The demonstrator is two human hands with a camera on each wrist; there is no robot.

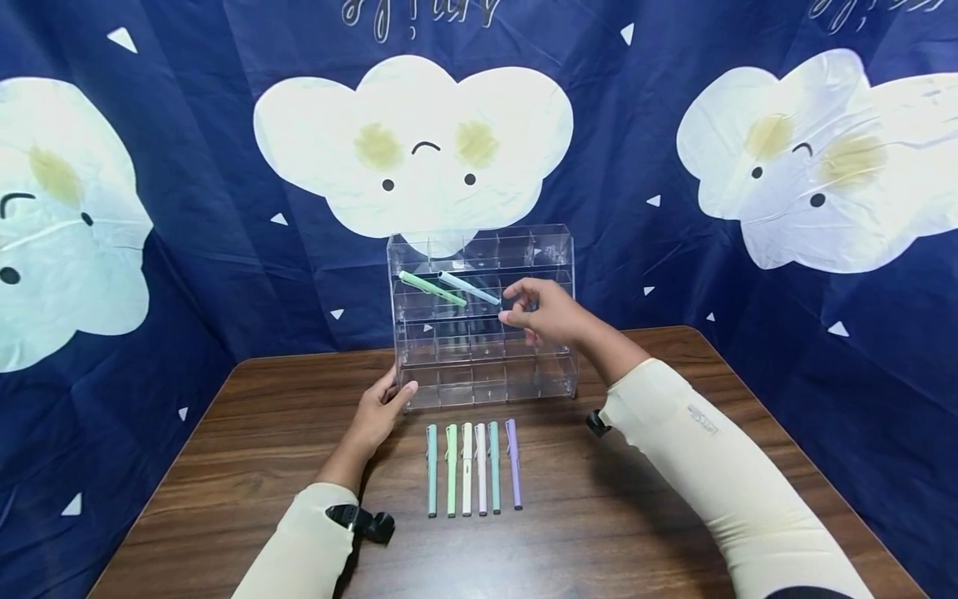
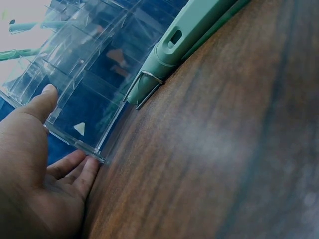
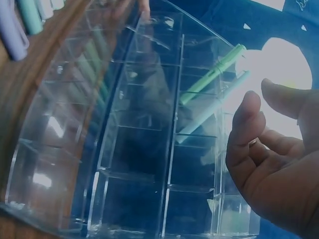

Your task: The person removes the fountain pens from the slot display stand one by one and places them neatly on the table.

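Observation:
A clear plastic tiered rack [image 1: 486,391] with small compartments stands on the table. My left hand [image 1: 377,413] holds its lower left corner, the thumb in front and the other fingers at the side edge. A green pen [image 1: 432,288] and a light blue pen [image 1: 469,287] lie slanted in an upper tier. Just right of the light blue pen is my right hand [image 1: 550,312], its fingers bent loosely. In the right wrist view, a gap shows between thumb and fingertips, and nothing is in that hand [image 3: 274,154].
In front of the rack several pens lie in a row on the wooden table [image 1: 599,532]: teal [image 1: 432,470], green [image 1: 451,470], cream [image 1: 467,470], whitish [image 1: 481,470], another teal [image 1: 495,470] and purple [image 1: 514,466]. A blue curtain [image 1: 629,166] with clouds hangs behind.

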